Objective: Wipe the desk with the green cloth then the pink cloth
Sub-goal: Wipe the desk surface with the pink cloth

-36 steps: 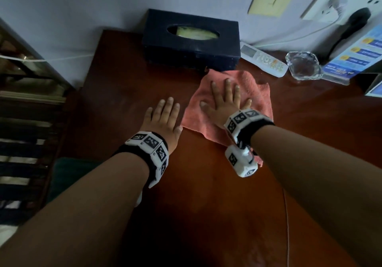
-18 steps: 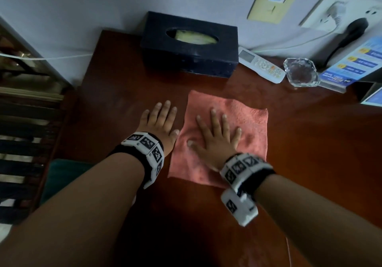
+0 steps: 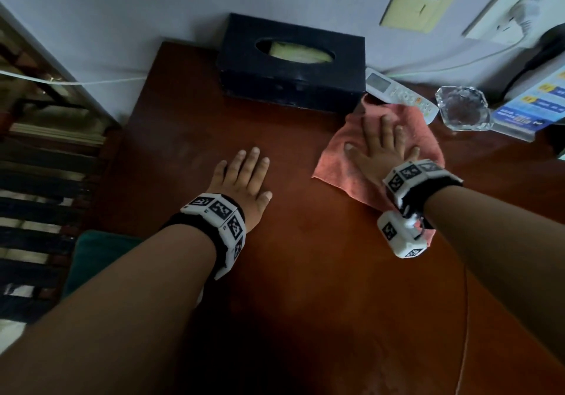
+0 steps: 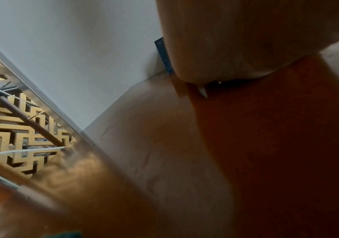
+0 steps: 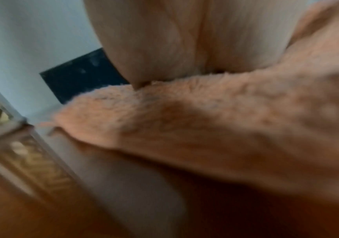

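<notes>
The pink cloth (image 3: pixel 345 156) lies bunched on the dark red-brown desk (image 3: pixel 305 272), its far corner against the tissue box and remote. My right hand (image 3: pixel 380 147) presses flat on it with straight, spread fingers. In the right wrist view the fluffy pink cloth (image 5: pixel 205 120) fills the frame under my palm. My left hand (image 3: pixel 244 177) rests flat on the bare desk to the left of the cloth, fingers straight, holding nothing. A dark green shape (image 3: pixel 97 257), perhaps the green cloth, shows beyond the desk's left edge.
A black tissue box (image 3: pixel 290 64) stands at the back against the wall. A white remote (image 3: pixel 400 95), a glass ashtray (image 3: pixel 463 109) and a blue card (image 3: pixel 538 104) lie at the back right. A patterned screen (image 4: pixel 17 125) stands left of the desk.
My right hand has pushed the pink cloth away from me and to the right, up to the remote and tissue box. The left hand has stayed flat on the desk.
</notes>
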